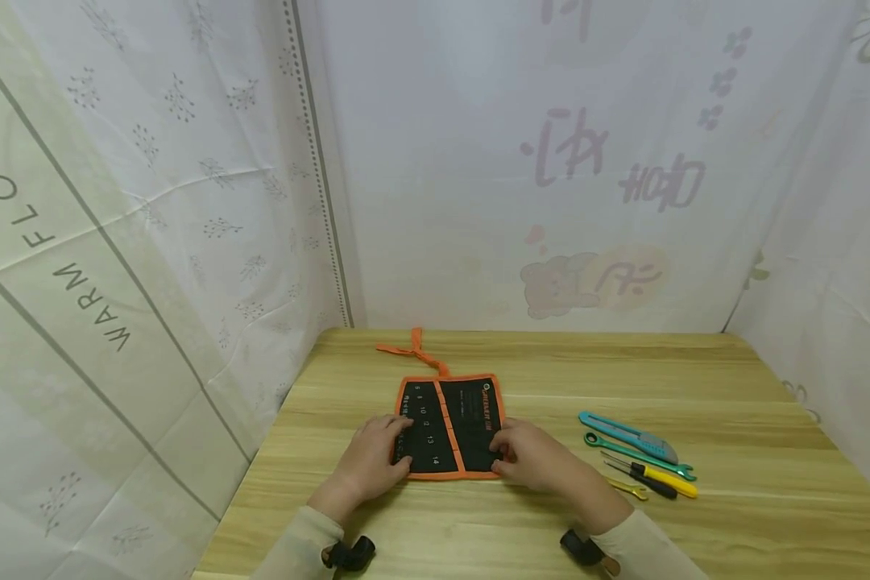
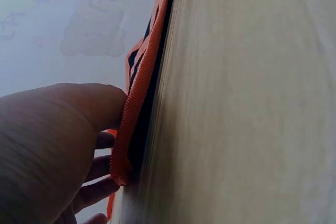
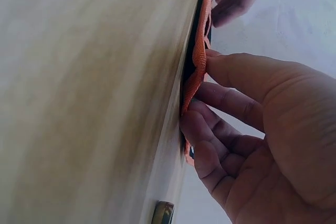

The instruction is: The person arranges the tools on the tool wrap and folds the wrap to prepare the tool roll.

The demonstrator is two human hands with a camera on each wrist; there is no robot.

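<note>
Wood-grain tabletop (image 1: pixel 478 532), with a wrench pouch (image 1: pixel 448 427) held at both sides

Printed curtains (image 1: pixel 435 201) wall it in, and from my remote seat I take the black, orange-trimmed pouch as my landmark. It lies on the tabletop, size numbers facing up, its orange tie strap (image 1: pixel 428 358) trailing from the far edge. The left hand (image 1: pixel 371 459) holds its left border, thumb over the near corner; the right hand (image 1: pixel 535 456) grips its right border, thumb and fingers curled about the trim. Well to the pouch's right I see a teal utility knife (image 1: pixel 627 436), a green ratcheting combination wrench (image 1: pixel 641 457), a yellow-handled screwdriver (image 1: pixel 670 481), a black-handled screwdriver (image 1: pixel 654 484) and a small gold open-end wrench (image 1: pixel 628 489).

I judge the step in hand to be steadying the pouch flat; the next move, I think, calls for freeing the right hand to reach those tools.
</note>
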